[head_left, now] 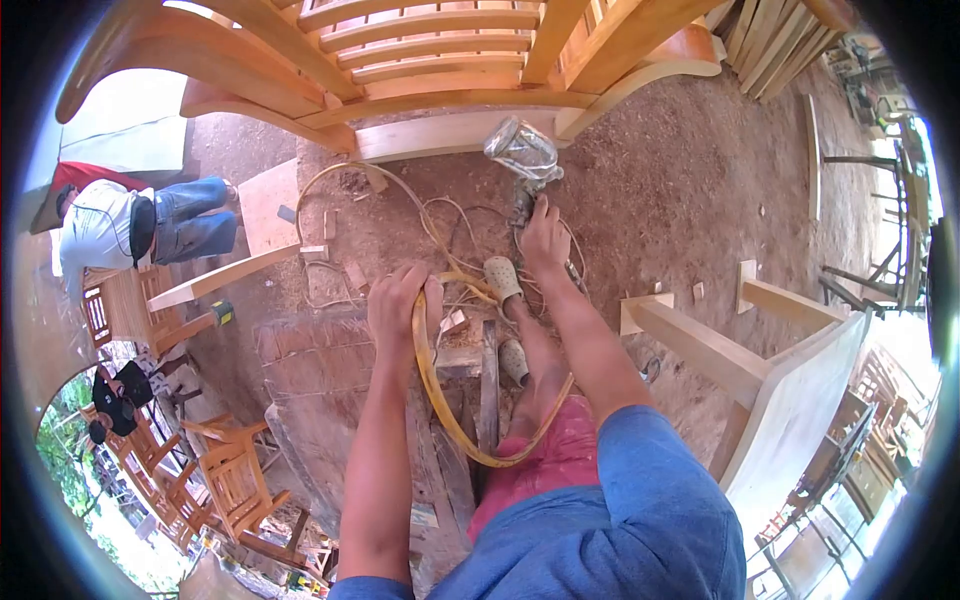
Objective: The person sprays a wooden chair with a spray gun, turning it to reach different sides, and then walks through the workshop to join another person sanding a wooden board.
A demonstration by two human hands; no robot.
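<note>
My left hand is closed round a yellow hose, which loops down in front of my body and trails onto the dirt floor. Further forward, my right hand grips a spray gun by its handle. A clear, plastic-looking cup sits on the far end of the gun. Just beyond the cup stands an orange-varnished slatted wooden bench with a paler front rail. Thinner hose coils lie on the ground around my feet.
A worn wooden workbench is at my left, and a pale unfinished table at my right. One person in a white shirt is at far left, another in black below. Wooden chairs stand at lower left, planks at upper right.
</note>
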